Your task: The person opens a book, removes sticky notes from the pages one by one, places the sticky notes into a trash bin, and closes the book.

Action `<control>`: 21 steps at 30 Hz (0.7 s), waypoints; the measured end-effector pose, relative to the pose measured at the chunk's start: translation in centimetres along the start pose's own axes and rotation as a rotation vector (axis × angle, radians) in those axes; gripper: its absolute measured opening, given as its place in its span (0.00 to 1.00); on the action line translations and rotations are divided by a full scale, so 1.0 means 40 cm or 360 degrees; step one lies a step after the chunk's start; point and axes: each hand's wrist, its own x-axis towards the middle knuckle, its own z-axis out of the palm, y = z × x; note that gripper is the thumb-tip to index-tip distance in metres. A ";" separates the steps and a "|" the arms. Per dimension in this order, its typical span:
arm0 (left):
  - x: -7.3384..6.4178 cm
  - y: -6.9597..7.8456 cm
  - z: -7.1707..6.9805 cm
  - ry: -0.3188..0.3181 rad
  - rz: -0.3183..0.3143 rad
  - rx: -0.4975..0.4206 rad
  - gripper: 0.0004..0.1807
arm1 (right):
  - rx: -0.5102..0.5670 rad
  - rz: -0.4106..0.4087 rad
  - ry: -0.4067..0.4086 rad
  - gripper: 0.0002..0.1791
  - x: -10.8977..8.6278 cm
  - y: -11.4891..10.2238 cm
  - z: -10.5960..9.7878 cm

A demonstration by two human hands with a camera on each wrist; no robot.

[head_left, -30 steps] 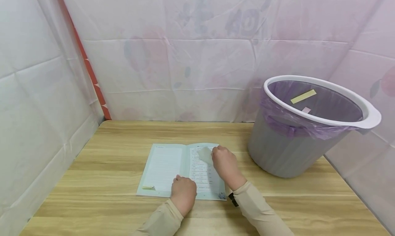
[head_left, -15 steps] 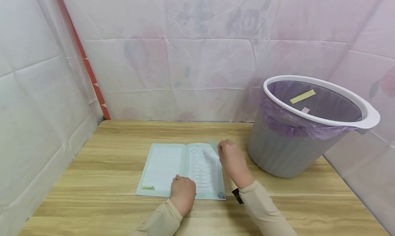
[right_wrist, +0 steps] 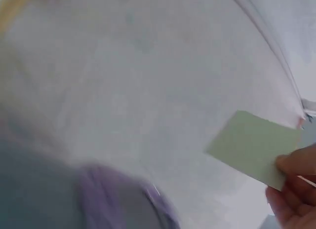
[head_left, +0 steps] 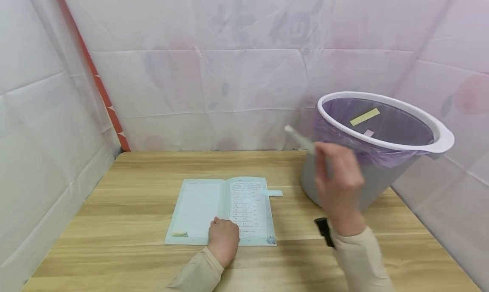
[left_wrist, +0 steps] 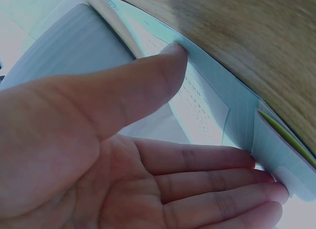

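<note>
An open booklet (head_left: 202, 207) with pale blue-green borders lies on the wooden table. My left hand (head_left: 223, 241) rests at its lower middle; in the left wrist view the thumb and straight fingers touch the pages. Raised in front of the bin, my right hand (head_left: 340, 181) pinches a pale green sticky note (right_wrist: 252, 147) by one corner between thumb and fingers. The head view shows this note nearly edge-on and blurred. A light blue paper strip (head_left: 273, 193) sticks out past the booklet's right edge.
A grey bin (head_left: 368, 186) with a white rim (head_left: 443, 141) and purple liner stands on the table at the right. A yellow strip (head_left: 364, 116) and a pink scrap (head_left: 368, 133) show inside it. White sheeting (head_left: 198, 80) encloses the table.
My right hand has lifted away from the booklet, up and rightward with the sticky note. The light blue strip has come into sight. My left hand stays on the booklet.
</note>
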 end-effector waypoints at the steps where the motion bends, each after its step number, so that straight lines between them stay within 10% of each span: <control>1: 0.000 0.000 0.000 0.0005 -0.0001 -0.0005 0.23 | -0.0038 0.0003 0.0146 0.05 0.026 0.002 -0.012; 5: 0.001 0.000 0.002 0.0018 -0.0005 -0.0013 0.23 | -0.0218 0.0114 0.0381 0.02 0.120 0.043 -0.068; 13: 0.001 -0.004 -0.001 0.0023 0.0019 -0.0005 0.24 | -0.0458 0.0187 -0.0338 0.08 0.171 0.190 -0.148; 21: 0.000 -0.001 0.002 0.0048 0.0017 -0.0009 0.24 | -0.0482 0.0206 -0.0574 0.11 0.158 0.208 -0.153</control>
